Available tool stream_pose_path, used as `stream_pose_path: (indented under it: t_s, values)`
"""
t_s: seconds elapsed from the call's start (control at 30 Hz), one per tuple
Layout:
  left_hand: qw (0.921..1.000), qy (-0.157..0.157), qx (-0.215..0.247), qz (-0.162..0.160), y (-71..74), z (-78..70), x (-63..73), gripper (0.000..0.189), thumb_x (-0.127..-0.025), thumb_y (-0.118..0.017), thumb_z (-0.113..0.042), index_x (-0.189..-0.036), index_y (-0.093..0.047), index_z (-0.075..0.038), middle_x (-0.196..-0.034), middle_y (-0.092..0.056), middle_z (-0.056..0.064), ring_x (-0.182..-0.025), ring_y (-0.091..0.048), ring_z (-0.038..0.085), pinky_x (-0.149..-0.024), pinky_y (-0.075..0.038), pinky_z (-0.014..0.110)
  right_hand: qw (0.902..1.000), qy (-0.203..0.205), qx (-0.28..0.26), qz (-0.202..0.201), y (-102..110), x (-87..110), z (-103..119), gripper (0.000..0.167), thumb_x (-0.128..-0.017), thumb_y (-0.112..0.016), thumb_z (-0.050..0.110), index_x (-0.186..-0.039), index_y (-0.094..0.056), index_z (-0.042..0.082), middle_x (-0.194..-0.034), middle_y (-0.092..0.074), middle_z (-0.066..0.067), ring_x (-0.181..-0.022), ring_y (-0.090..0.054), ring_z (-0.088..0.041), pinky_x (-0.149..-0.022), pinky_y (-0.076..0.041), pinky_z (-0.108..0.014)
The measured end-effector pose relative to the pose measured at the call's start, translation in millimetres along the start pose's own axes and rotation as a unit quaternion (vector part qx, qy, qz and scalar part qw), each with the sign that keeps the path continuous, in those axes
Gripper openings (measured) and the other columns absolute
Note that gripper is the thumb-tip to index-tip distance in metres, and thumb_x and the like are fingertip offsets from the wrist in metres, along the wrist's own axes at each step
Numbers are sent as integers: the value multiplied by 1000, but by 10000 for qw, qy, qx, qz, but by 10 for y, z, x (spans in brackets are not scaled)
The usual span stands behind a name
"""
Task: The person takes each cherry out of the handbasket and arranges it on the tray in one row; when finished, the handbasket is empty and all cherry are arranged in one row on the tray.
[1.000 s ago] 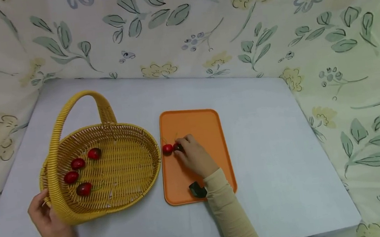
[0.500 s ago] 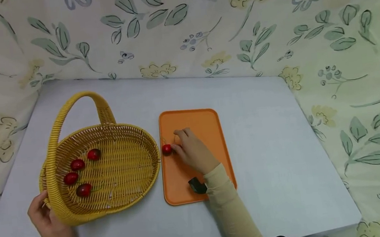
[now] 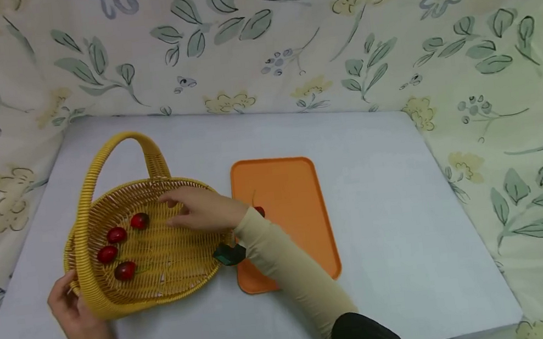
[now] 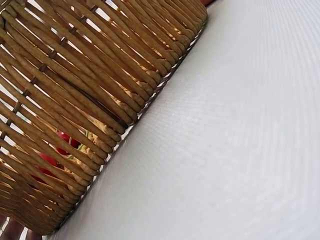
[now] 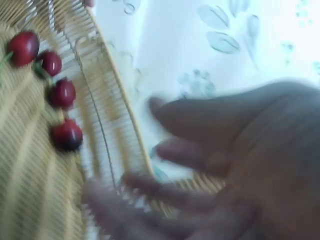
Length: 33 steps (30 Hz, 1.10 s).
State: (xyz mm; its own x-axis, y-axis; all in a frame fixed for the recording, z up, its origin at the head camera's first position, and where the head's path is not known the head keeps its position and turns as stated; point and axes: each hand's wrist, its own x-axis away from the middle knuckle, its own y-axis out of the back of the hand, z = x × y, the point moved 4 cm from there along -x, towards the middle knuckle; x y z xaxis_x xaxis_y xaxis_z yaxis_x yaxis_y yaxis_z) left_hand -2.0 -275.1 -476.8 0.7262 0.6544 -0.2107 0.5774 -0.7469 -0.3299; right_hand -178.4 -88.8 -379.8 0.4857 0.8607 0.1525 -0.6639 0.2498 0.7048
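Observation:
A yellow wicker basket (image 3: 177, 268) with a tall handle stands on the left of the table. Several red cherries (image 3: 125, 271) lie in its left half; the left wrist view shows some red cherries (image 4: 49, 161) through its weave. My left hand (image 3: 90, 332) holds the basket's near-left rim. Over the basket's right half is my right hand (image 3: 201, 207), its fingers spread and pointing left; the right wrist view shows this hand (image 5: 265, 165) blurred, with no cherry between its fingers. On the orange tray (image 3: 280, 182), one cherry (image 3: 260, 211) is partly hidden behind the right wrist.
The white table (image 3: 386, 223) extends to the right of the tray. Floral cloth (image 3: 288, 46) hangs along the back and the sides. A dark wrist device (image 3: 229, 254) sits below the right wrist, close over the basket's right rim.
My right hand has left the cherries on the tray and moved left over the basket, its fingers now apart. The left hand stays on the rim.

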Motion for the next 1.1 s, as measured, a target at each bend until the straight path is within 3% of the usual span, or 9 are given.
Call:
stream_pose_path:
  t_s: [0.13,0.23,0.33,0.47,0.7,0.93,1.03,1.1]
  values:
    - [9999,119,-85,-51,17,-8,-1,37,-98,-43,0,-134,-37,-1,-133,-36,12,-112,-45,18,-79,-48,15,9960,-551,-8,708,-162,-392,4,54,-97,-54,37,-145,-41,17,-124,-58,2,-107,-56,-6,-86,-43,-16]
    - [9988,256,-396,-113,34,-8,0,37,-99,-44,-4,-135,-37,-4,-134,-35,11,-110,-45,16,-76,-48,14,9931,-871,79,782,-272,-629,-16,52,-96,-54,38,-144,-42,20,-120,-59,7,-104,-55,-4,-84,-43,-17]
    - [9976,376,-563,-161,40,-10,4,38,-99,-45,-5,-136,-38,-5,-133,-36,11,-109,-45,16,-77,-47,14,9909,-1029,325,806,-354,-796,-29,51,-95,-57,36,-142,-44,22,-130,-56,8,-114,-52,-3,-91,-41,-16]
    - [9955,471,-802,-189,35,-19,4,38,-98,-45,-5,-136,-39,-7,-132,-37,11,-107,-45,16,-76,-46,13,9894,-998,518,914,-429,-927,-41,49,-95,-59,32,-140,-47,21,-136,-53,9,-122,-49,-4,-96,-37,-13]
    - [9916,510,-1182,-150,39,-18,-8,39,-99,-44,-7,-138,-37,-8,-132,-38,10,-105,-46,16,-74,-46,12,9888,-738,922,909,-462,-969,-42,33,-94,-61,27,-126,-58,20,-124,-60,8,-114,-54,-4,-92,-40,-13]
    - [9869,493,-1522,-218,41,-25,-3,38,-99,-43,-7,-137,-38,-10,-132,-37,8,-105,-46,14,-75,-45,10,9883,-584,1135,838,-441,-923,-9,18,-94,-62,26,-105,-55,14,-96,-57,6,-82,-51,-5,-70,-39,-16]
    - [9844,512,-1664,-235,45,-26,-2,38,-99,-43,-8,-137,-38,-11,-132,-37,6,-105,-45,14,-75,-44,10,9895,-468,1177,690,-388,-852,43,16,-94,-61,21,-102,-52,12,-90,-55,4,-75,-46,-6,-64,-36,-16]
    - [9843,563,-1655,-264,53,-16,2,38,-99,-43,-8,-137,-38,-12,-132,-36,5,-106,-45,14,-75,-44,9,9901,-369,1235,547,-330,-750,89,21,-94,-61,21,-111,-53,11,-97,-57,3,-82,-49,-5,-70,-38,-14]
